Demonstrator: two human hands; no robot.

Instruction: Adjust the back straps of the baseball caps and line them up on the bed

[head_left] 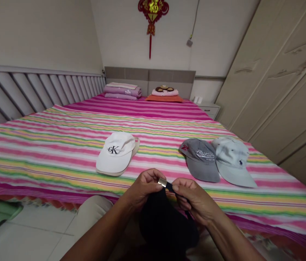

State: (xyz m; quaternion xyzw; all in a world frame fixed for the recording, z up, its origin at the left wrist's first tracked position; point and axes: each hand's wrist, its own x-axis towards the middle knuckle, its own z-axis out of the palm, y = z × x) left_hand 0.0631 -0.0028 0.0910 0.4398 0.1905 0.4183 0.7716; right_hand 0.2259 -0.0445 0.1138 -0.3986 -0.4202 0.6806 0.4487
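Note:
A black cap (166, 224) hangs between my hands, close to my lap at the bed's front edge. My left hand (144, 188) is closed, its thumb and fingers pinching the silver metal buckle (162, 182) of the cap's back strap. Just right of the buckle, my right hand (192, 197) pinches the dark strap (170, 187). Beyond my hands, a white cap (117, 152) with black letters lies to the left. A grey cap (201, 159) and a pale blue cap (234, 159) lie together on the right, edges touching.
The bed (68, 145) has a striped cover. Folded purple bedding (121, 91) and a pillow stack (165, 93) sit by the headboard (131, 76). A green stool (0, 214) stands at lower left. A wardrobe (277, 79) lines the right side.

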